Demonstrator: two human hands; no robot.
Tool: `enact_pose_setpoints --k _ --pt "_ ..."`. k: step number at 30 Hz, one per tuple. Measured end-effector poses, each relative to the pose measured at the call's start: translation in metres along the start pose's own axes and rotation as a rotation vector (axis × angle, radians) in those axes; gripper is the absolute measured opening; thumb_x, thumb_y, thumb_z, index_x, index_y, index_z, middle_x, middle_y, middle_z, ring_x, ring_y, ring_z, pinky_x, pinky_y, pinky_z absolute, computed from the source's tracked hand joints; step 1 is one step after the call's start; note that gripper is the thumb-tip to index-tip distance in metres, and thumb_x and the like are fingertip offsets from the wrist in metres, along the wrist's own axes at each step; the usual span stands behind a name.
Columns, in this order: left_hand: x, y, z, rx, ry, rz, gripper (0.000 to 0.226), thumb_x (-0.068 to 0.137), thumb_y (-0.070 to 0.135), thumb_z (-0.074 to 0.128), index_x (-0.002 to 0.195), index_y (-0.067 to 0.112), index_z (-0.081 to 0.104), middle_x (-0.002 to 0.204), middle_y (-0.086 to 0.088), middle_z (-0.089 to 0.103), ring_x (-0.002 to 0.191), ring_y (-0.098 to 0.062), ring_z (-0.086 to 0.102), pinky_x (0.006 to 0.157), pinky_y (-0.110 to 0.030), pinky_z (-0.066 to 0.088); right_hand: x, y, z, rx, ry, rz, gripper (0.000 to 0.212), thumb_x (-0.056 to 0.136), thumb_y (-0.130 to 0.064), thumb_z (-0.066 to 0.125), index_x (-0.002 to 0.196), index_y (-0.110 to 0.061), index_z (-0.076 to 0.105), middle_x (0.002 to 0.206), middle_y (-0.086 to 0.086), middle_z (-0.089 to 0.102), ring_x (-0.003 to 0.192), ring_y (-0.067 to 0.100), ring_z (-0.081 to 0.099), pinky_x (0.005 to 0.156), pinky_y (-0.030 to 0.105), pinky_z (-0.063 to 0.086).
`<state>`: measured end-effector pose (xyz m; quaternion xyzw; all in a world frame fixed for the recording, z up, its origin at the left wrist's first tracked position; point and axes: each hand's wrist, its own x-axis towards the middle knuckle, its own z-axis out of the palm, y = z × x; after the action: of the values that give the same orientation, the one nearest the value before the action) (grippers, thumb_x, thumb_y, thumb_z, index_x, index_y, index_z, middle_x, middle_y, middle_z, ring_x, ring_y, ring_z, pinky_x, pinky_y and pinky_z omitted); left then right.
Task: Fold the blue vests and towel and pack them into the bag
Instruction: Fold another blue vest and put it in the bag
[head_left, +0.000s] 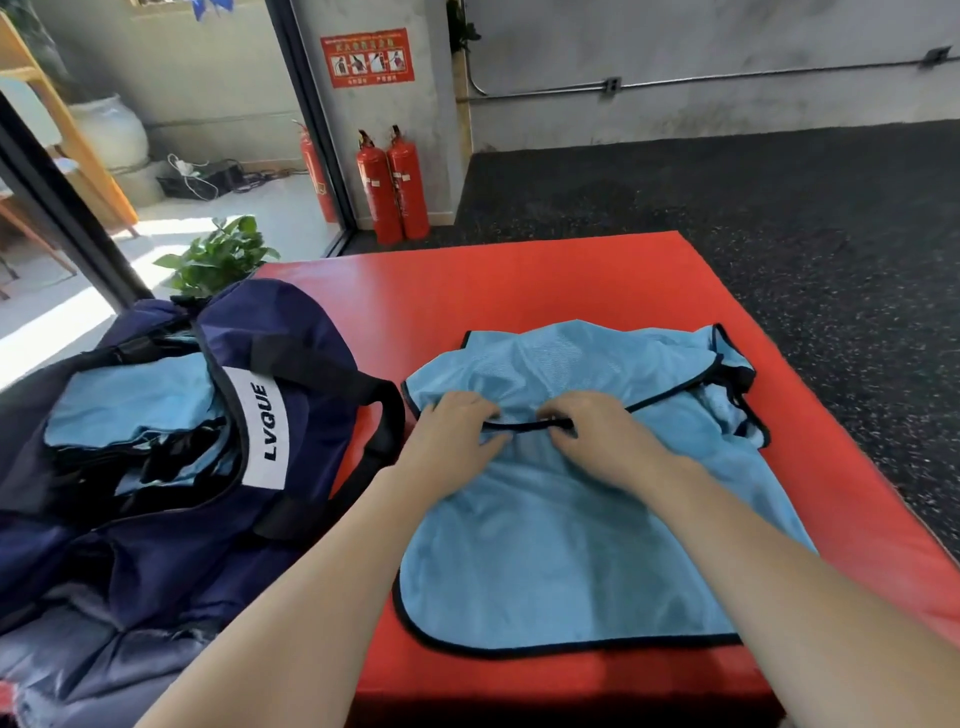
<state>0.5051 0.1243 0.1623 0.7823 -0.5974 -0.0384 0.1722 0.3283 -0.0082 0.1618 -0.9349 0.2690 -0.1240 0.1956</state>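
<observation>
Nearest to me, both forearms reach forward over the near edge of the red mat (519, 280), the raised surface I am working on. The blue vest (561, 545) lies spread flat across it, its rounded black-piped hem toward me, so the fabric has room to be squared up before folding.

At the middle of the vest my left hand (452, 436) and right hand (597, 441) sit close together, each with fingers curled into the cloth and pinching an end of a short stretch of black trim (527, 427). I read that as gathering the neckline or an armhole edge to pull it straight, or to start the fold across the middle; which edge it is I cannot tell. Beyond my hands the far part of the vest is bunched and wrinkled, with straps turned over at the far right corner, so that end likely needs smoothing.

To my left, just beside the mat, the navy bag (291, 364) stands unzipped with its handles flopped toward the vest. Inside it sits a stack of folded blue pieces (130, 400), already packed; I cannot tell whether the towel is among them. The bag is close enough for a short carry.

Further off, two red fire extinguishers (392, 187) stand against the wall.
</observation>
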Motion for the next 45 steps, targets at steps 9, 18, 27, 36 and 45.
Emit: enact_pose_setpoints --k 9,18,27,36,45 --pt "0.009 -0.010 -0.011 -0.118 0.004 -0.031 0.016 0.097 0.020 0.059 0.101 0.018 0.074 0.092 0.008 0.067 0.093 -0.015 0.061 0.083 -0.031 0.048 0.001 0.007 -0.001 0.035 0.001 0.027 0.026 0.094 -0.027 0.061 0.119 -0.022 0.068 0.112 -0.002 0.066 0.108 0.018 0.059 0.095 0.037 0.048" --pt "-0.011 0.002 -0.028 -0.175 0.204 0.070 0.016 0.098 0.025 0.062 0.106 0.022 0.075 0.098 0.013 0.073 0.095 -0.006 0.062 0.087 -0.026 0.049 -0.005 -0.001 -0.011 -0.127 0.109 0.045 0.022 0.091 -0.028 0.064 0.111 -0.028 0.072 0.108 -0.004 0.070 0.108 0.021 0.062 0.090 0.039 0.045" --pt "-0.059 -0.008 -0.049 -0.153 0.278 0.132 0.019 0.096 0.013 0.063 0.108 0.023 0.075 0.102 0.014 0.071 0.099 -0.003 0.059 0.089 -0.005 0.034 -0.042 0.016 -0.051 -0.082 0.245 0.106 0.024 0.085 -0.010 0.067 0.103 -0.024 0.076 0.104 -0.005 0.074 0.102 0.020 0.065 0.086 0.034 0.049" --pt "-0.101 -0.017 -0.060 -0.112 0.447 0.107 0.026 0.090 -0.003 0.064 0.107 0.014 0.074 0.099 0.005 0.072 0.094 -0.013 0.062 0.087 -0.029 0.046 -0.115 0.052 -0.101 0.040 0.369 0.152 0.021 0.089 -0.004 0.070 0.103 -0.017 0.077 0.097 -0.008 0.074 0.087 0.010 0.066 0.086 0.019 0.044" --pt "-0.139 0.000 -0.055 -0.083 0.350 0.155 0.021 0.090 0.000 0.061 0.096 0.020 0.065 0.088 0.019 0.061 0.083 -0.014 0.056 0.083 -0.029 0.043 -0.183 0.069 -0.106 -0.301 0.180 0.028 0.040 0.076 0.006 0.054 0.074 -0.033 0.049 0.078 -0.015 0.058 0.074 0.016 0.058 0.069 0.042 0.053"
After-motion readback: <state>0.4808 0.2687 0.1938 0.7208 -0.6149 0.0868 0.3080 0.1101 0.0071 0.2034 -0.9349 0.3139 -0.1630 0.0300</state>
